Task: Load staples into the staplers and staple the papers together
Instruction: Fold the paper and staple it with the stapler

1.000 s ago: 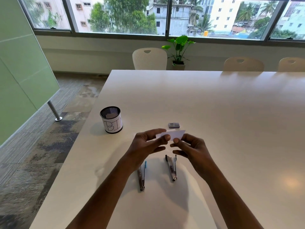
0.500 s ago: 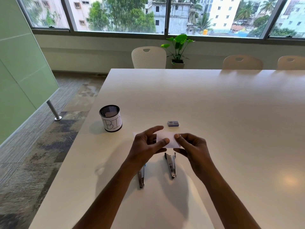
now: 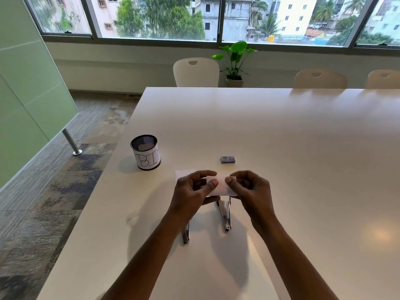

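Over the white surface (image 3: 281,137) both hands have come lower than a second ago. The left hand (image 3: 192,191) and the right hand (image 3: 249,189) each pinch one end of the small paper (image 3: 220,187), which is now held flatter. A second paper (image 3: 184,173) shows behind the left hand. I judge the sheets are being matched and stapling is not yet begun. The bin cup (image 3: 146,152) stands apart at the left. The left stapler (image 3: 186,233) is half hidden by the wrist, and the right stapler (image 3: 225,213) lies between the arms. The staple box (image 3: 227,159) lies just beyond the paper. Nothing seems to block them.

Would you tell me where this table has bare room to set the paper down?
The table is bare right of the right hand and beyond the staple box. Crowded near the left hand: left stapler, right stapler, bin cup.
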